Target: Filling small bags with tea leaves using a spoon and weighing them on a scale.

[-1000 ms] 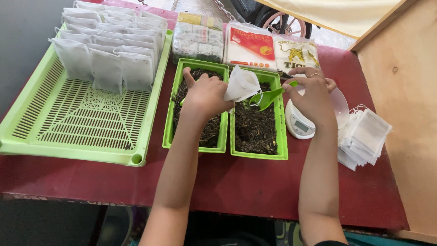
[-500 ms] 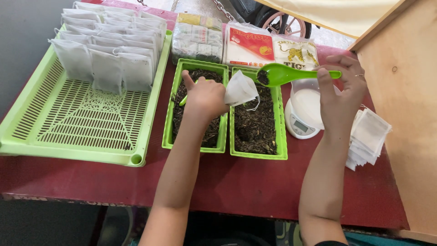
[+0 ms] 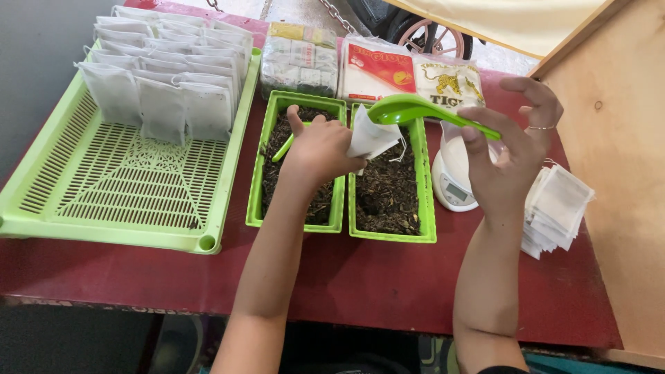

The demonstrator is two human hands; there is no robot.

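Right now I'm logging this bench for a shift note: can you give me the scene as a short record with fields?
left hand: holds a small white pouch over the two narrow green trays
right hand: holds a green spoon, bowl at the pouch
narrow green trays: dark loose leaves inside; another green spoon lies in the left one
scale: white, under the right hand
slotted green tray: filled white pouches stacked at its far end
empty pouches: pile at the right

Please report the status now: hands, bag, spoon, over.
Left hand holds white filter bag open over right green tray. Right hand holds green spoon at bag mouth. Nothing between them.
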